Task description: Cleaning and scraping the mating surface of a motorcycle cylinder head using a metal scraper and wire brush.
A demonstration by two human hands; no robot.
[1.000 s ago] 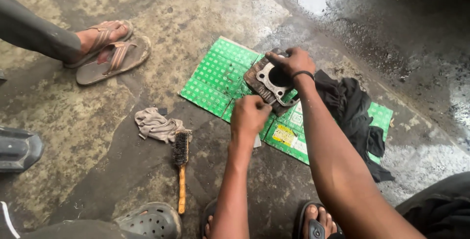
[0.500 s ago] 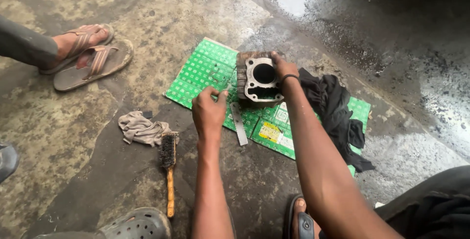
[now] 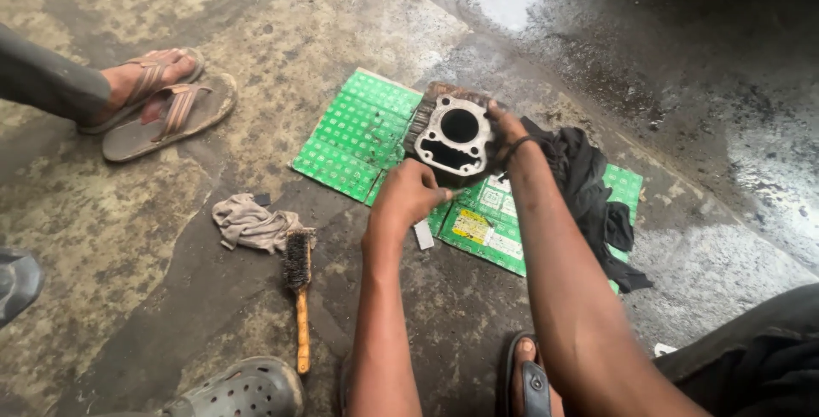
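Hands work the grimy finned metal engine cylinder block [image 3: 452, 137] on green printed cardboard [image 3: 358, 139]: our right hand [image 3: 505, 129] still grips it, tilted up since before; our left hand [image 3: 409, 195], now fisted, nears its lower edge

One grimy metal engine cylinder block [image 3: 452, 139], one wooden-handled wire brush [image 3: 298, 276], two rags: grey [image 3: 253, 222], black [image 3: 589, 186]

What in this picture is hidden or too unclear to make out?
All in the head view:
- Flat grey metal strip: mostly hidden under the left hand; its grip cannot be judged.
- Finned grey metal engine cylinder block: its underside faces away; the right hand covers its right edge.
- Green printed cardboard sheet: partly under the crumpled black cloth.
- Grey clog shoe: cut off by the bottom edge.
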